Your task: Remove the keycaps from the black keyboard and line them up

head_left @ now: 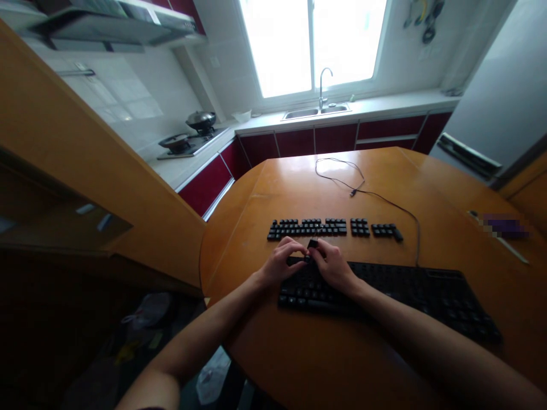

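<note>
A black keyboard (397, 285) lies on the wooden table in front of me. Above its upper left part, my right hand (335, 266) is closed on a small black keycap puller (313, 243), whose thin wires point away from me. My left hand (280, 263) meets it from the left, thumb and fingers pinched at a small black keycap (306, 258). Beyond both hands, loose black keycaps (305, 228) are laid out in rows. More keycaps (359, 227) sit in a block to their right, beside another group (387, 230). My right forearm hides part of the keyboard.
The keyboard's cable (387, 199) loops across the far side of the wooden table (290, 182), its plug lying near the middle. At the right lies a purple item (506, 225), blurred out. Behind stand a counter with a sink (301, 114), a stove (194, 145) and a fridge (491, 102).
</note>
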Demonstrator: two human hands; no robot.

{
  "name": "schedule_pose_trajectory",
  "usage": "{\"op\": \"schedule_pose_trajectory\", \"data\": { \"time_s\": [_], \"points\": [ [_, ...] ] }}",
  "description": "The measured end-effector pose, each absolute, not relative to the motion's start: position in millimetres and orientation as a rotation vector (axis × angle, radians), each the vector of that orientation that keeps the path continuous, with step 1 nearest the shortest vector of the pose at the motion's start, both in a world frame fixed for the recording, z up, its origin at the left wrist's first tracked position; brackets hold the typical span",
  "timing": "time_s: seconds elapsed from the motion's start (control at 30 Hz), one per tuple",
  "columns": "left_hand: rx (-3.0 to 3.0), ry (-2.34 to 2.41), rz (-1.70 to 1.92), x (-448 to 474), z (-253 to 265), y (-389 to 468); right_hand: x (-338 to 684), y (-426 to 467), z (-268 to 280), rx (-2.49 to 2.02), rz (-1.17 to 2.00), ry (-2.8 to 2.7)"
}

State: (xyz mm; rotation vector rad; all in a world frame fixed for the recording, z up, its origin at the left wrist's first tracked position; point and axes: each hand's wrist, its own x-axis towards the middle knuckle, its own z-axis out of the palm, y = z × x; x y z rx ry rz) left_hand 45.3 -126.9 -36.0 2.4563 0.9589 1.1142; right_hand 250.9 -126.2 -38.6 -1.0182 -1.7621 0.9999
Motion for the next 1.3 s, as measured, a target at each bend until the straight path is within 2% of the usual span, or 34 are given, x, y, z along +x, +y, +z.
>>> {"op": "schedule_pose_trajectory", "data": {
  "time_s": [0.27,0.63,0.83,0.97,1.3],
  "points": [
    [2.632,1.063,1.037,46.3,-36.5,-130.3,251.5,-127.0,-37.9,-1.017,0.953,-1.783],
    [2.489,1.002,1.047,48.6,-32.1,-135.1,252.0,-126.4,-35.0,-1.005,0.967,-1.753],
    [2.372,1.374,1.152,32.8,-33.2,-115.5,251.2,-126.8,-33.8,-1.013,1.035,-1.702],
    [2.343,1.636,1.076,9.9,-46.1,-98.0,250.9,-127.3,-35.6,-1.024,1.02,-1.694],
    [2.256,1.764,1.038,6.4,-49.2,-101.1,251.7,-128.2,-35.5,-1.026,1.049,-1.703]
  ]
}}
